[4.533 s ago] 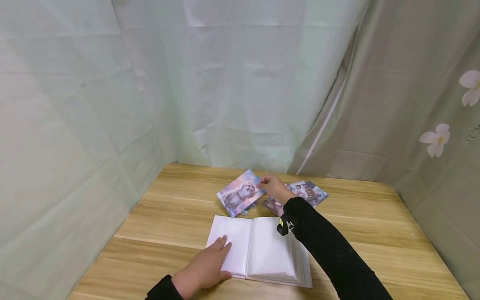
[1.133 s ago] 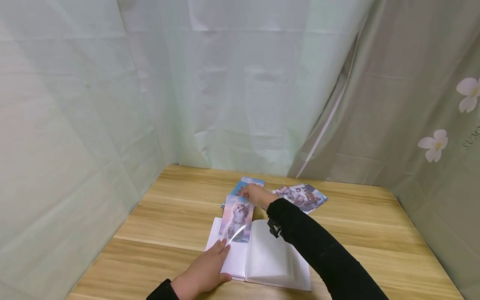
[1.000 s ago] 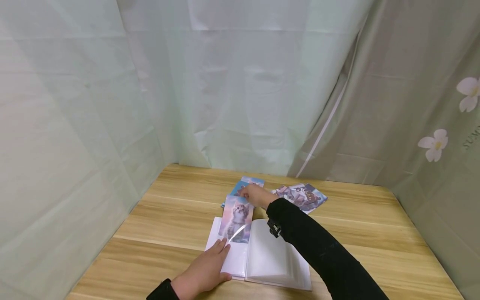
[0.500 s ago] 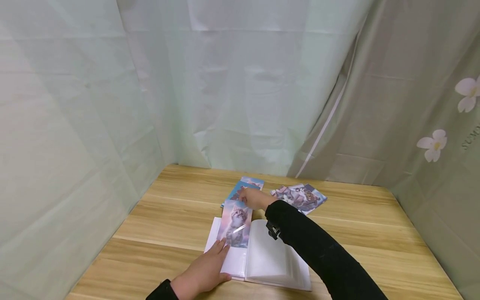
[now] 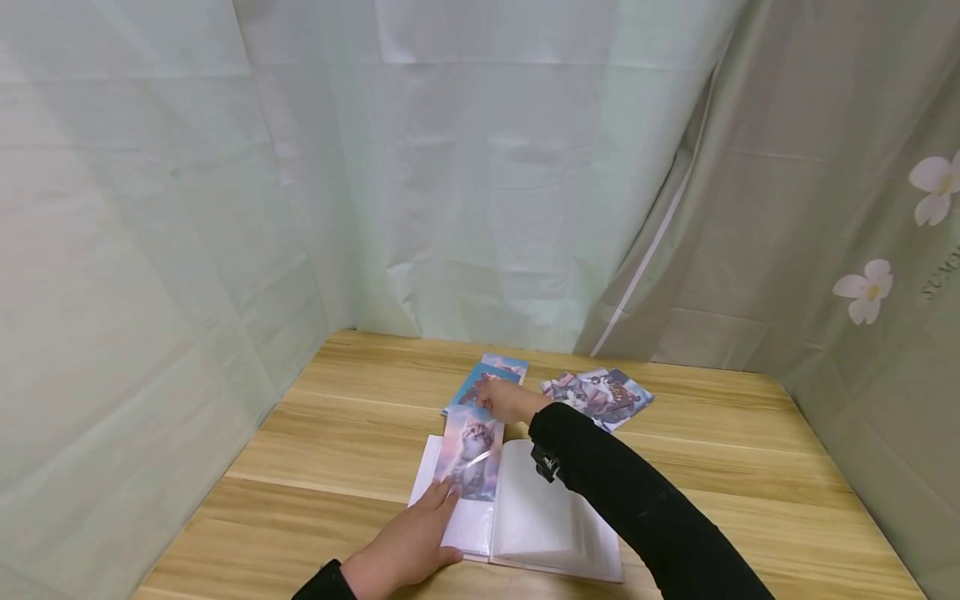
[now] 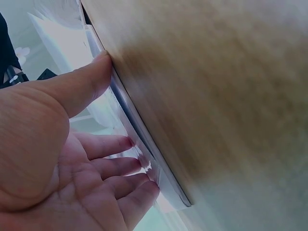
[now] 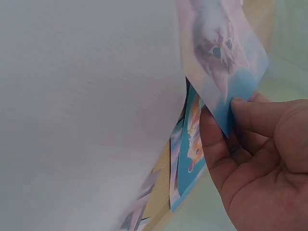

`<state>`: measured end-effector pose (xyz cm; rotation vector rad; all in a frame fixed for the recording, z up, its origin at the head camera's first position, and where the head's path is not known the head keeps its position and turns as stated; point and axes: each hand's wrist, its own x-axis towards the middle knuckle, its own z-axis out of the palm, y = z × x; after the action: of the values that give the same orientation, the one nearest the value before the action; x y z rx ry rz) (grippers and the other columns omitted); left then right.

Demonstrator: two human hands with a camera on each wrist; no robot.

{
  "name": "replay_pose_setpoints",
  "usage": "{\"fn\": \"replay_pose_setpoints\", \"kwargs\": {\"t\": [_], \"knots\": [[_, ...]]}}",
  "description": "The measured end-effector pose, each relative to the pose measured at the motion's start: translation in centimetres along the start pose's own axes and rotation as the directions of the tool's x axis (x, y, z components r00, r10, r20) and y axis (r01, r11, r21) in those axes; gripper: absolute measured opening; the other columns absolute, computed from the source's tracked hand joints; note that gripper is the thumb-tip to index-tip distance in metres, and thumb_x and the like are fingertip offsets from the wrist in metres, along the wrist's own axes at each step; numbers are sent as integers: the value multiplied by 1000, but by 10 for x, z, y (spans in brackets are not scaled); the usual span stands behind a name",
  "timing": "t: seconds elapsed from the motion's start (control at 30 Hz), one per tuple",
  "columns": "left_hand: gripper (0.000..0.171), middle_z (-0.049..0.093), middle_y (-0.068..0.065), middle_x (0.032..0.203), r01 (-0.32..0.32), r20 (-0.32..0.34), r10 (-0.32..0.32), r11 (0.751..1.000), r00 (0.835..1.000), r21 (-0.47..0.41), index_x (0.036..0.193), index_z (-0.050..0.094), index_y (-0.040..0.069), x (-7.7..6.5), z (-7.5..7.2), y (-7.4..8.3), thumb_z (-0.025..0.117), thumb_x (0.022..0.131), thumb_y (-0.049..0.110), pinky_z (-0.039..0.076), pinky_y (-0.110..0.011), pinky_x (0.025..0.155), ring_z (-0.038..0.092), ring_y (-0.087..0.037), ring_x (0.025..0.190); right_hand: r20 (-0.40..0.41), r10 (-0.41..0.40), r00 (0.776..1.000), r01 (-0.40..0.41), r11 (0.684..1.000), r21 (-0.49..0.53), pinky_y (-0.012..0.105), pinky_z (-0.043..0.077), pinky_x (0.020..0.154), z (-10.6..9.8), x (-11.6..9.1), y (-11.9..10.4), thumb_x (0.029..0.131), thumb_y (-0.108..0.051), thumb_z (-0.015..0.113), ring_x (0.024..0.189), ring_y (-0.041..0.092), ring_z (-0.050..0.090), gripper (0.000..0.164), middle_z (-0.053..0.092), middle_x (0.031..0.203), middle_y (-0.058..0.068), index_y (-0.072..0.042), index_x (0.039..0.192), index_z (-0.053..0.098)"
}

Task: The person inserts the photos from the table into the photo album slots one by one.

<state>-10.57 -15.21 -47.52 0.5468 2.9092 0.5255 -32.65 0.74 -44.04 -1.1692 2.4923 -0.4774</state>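
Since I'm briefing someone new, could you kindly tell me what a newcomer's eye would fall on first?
Probably the rectangular pink-and-blue kitten card, overlapping the left page of the open white album, its upper corner pinched by the bare right hand. Next, perhaps, the overlapping purplish picture cards on the light wooden table, beyond the album to the right.

Head view high, forward-down over pale wood-grain tabletop [image 5: 337, 433], left-wrist view close, tilted along open white-paged album [image 5: 534, 504], right-wrist view close on pink-blue kitten-print card [image 7: 219, 50] (both shared with head).
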Motion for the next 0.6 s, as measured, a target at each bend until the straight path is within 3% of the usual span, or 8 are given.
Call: {"fn": "replay_pose_setpoints", "kwargs": {"t": [0.13,0.2,0.27,0.37,0.43,0.6], "knots": [[80,40,-30,151,1,2,-1,1000,1000,1,141,47,-13,0,0,0,80,84,33,40,-54,108,38,-46,139,11,-3,1000,3,1000,9,29,23,65,3,-1,1,98,13,44,61,12,17,31,16,70,-3,-7,76,35],[80,40,-29,151,3,6,-3,1000,1000,0,141,47,-13,1,0,0,80,84,33,40,-54,108,38,-46,139,20,3,1000,-4,1000,14,29,23,64,4,-1,0,98,13,44,61,12,19,29,20,69,-1,-4,74,42],[80,40,-29,151,5,9,-5,1000,1000,0,140,47,-13,1,0,0,80,84,34,40,-54,108,38,-46,139,27,25,999,-26,1000,8,25,29,63,5,-1,-1,98,11,46,62,10,30,23,39,70,-2,-1,82,59],[80,39,-29,151,9,15,-9,1000,1000,-1,140,48,-13,1,0,0,80,84,34,40,-55,108,38,-47,139,42,67,997,-67,998,8,24,41,71,7,-1,-2,100,7,47,73,10,47,30,65,96,6,-4,112,71],[80,39,-30,151,11,19,-11,1000,1000,-3,140,48,-13,1,-1,0,79,85,35,40,-55,108,38,-47,139,49,83,995,-83,997,0,23,45,76,9,0,-3,101,6,47,81,9,52,32,68,112,7,-6,119,71],[80,39,-30,151,15,18,-14,1000,1000,-5,141,48,-12,1,0,-1,79,85,35,40,-55,107,38,-47,139,61,93,994,-94,996,6,25,42,73,11,-1,-4,98,10,47,79,11,49,35,66,102,3,-9,112,73]]}}
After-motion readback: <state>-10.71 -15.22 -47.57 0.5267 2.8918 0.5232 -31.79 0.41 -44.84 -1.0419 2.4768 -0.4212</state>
